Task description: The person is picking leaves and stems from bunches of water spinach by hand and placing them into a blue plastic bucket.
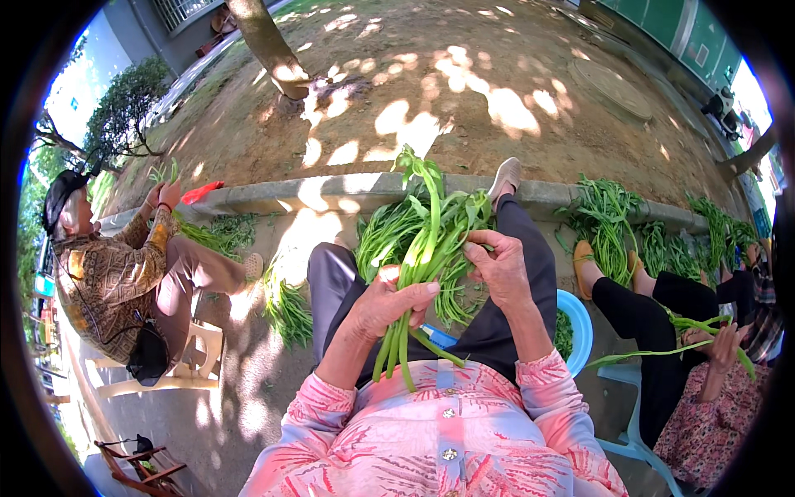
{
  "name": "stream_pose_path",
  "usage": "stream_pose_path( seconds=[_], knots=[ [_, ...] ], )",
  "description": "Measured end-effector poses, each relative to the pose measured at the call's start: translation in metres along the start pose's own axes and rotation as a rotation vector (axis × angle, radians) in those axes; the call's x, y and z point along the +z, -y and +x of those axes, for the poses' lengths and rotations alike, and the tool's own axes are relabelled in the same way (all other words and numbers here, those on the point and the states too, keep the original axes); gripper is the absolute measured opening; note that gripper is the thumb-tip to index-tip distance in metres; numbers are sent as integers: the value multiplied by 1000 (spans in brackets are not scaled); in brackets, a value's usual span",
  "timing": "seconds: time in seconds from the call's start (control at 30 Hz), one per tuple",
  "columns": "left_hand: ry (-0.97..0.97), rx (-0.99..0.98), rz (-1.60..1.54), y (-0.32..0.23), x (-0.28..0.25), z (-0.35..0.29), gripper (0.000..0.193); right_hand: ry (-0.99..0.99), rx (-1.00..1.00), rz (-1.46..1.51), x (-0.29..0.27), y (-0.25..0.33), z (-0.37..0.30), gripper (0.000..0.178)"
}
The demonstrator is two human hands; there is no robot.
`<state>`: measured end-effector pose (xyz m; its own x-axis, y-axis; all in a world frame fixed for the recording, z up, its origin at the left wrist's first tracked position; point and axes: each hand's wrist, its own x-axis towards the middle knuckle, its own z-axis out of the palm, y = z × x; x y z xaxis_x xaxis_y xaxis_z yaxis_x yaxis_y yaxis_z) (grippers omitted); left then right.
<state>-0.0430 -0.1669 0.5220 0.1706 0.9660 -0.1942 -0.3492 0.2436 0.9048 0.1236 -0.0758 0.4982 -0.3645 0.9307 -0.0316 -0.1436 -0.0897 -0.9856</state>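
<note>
A bunch of long-stemmed leafy greens [426, 257] is held upright above my lap, pale thick stems down and leaves up. My left hand [391, 305] wraps round the stems, whose lower ends stick out below the fist. At the right edge of the bunch, my right hand [501, 269] has thumb and forefinger pinched together by the leaves. Whether a leaf or stem sits between those fingertips is too small to tell. Behind the bunch, a heap of greens [383, 236] lies on the ground between my knees. Part of a blue object [439, 336] shows under the stems.
A light blue basin [583, 319] with greens inside stands by my right knee. One person [108, 282] sits at left, another [704, 389] at right, both handling greens. More piles of greens [609, 224] lie along the concrete curb [331, 192]. Beyond are bare soil and a tree trunk [269, 45].
</note>
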Motion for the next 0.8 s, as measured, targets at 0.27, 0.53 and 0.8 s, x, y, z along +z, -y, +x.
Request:
stream_pose_path(
  seconds=[0.27,0.53,0.8],
  knots=[
    [-52,14,42,-7,4,1,18,-167,-611,-640,-3,-11,6,5],
    [39,32,-342,0,-13,2,15,-45,127,618,-23,-5,0,7],
    [145,75,-636,6,-21,11,21,7,196,704,-31,-17,-15,11]
  ],
)
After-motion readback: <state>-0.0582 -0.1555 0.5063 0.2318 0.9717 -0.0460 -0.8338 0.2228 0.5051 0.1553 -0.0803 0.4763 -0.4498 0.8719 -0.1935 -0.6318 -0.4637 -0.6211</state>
